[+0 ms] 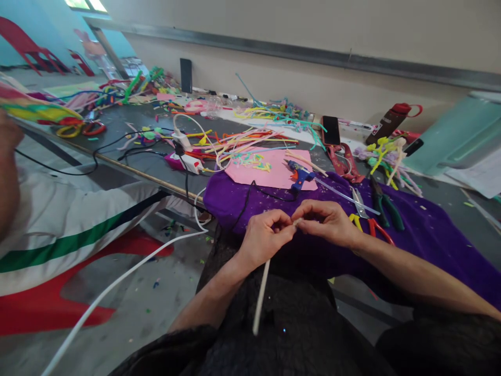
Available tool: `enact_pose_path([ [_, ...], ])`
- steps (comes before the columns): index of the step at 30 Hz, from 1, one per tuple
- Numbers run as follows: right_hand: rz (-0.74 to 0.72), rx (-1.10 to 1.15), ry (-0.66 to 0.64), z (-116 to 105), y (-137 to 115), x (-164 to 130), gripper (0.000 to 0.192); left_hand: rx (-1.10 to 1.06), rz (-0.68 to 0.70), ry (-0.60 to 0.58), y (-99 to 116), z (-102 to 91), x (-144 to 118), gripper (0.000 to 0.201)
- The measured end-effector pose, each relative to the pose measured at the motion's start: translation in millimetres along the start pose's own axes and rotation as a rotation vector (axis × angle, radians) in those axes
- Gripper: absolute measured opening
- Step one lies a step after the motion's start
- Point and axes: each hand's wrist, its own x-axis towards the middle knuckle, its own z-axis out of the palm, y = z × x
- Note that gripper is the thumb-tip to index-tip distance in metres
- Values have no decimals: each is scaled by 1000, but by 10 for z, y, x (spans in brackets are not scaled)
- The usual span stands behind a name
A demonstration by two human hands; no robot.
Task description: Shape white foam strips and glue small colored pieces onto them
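1. At the far left, another person's arm [8, 172] shows beside a draped white cloth with a green stripe [66, 230], over a red plastic seat [58, 308]
2. A smooth white cable [117, 284] runs across the speckled grey floor up toward a white power strip [190, 163] at the edge of the dark table [129, 125], where black cords tangle
3. The left hand [266, 235] is curled closed, its thumb and fingertips pinching the top of a fuzzy white pipe cleaner [260, 295]; the stem hangs straight down from the fist over the person's dark, crinkled lap
4. The right hand [326, 222] meets it from the other side, fingers pressed together on the same tip, so both hands touch at the stem's upper end, just in front of a soft purple cloth [430, 235]
5. Behind the hands lies a flat pink sheet [266, 175] with loose, bright pipe-cleaner strands fanned above it, and a blue glue gun [299, 175] resting at its right edge
6. Further right on the purple cloth sit yellow-handled scissors [358, 211], red-handled pliers [378, 230] and green-handled pliers [387, 209]
7. Near the wall a black phone [331, 130] lies flat, and a brown bottle with a red cap [389, 122] lies tilted
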Motion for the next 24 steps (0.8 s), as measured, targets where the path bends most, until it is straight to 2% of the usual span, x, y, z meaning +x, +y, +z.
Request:
enact_pose_path([
  [5,87,133,24,-9,-17,0,12,-158,-81,-69,-21,-19,-8,14],
  [9,121,271,138,-23,31,22,16,-406,-185,-161,-8,-23,1,18],
  [12,141,400,195,17,88,41,23,-559,-237,-126,-9,4,18,21],
  [14,157,430,162,65,112,44,22,-625,-242,-90,-24,38,27,21],
  [20,14,347,86,127,91,26,10,-614,-245,-92,-100,138,31,21],
  [22,24,323,83,104,74,25,10,-566,-245,-107,-119,110,38,22],
  [24,94,311,61,73,59,26,11,-529,-242,-74,-125,42,49,23],
])
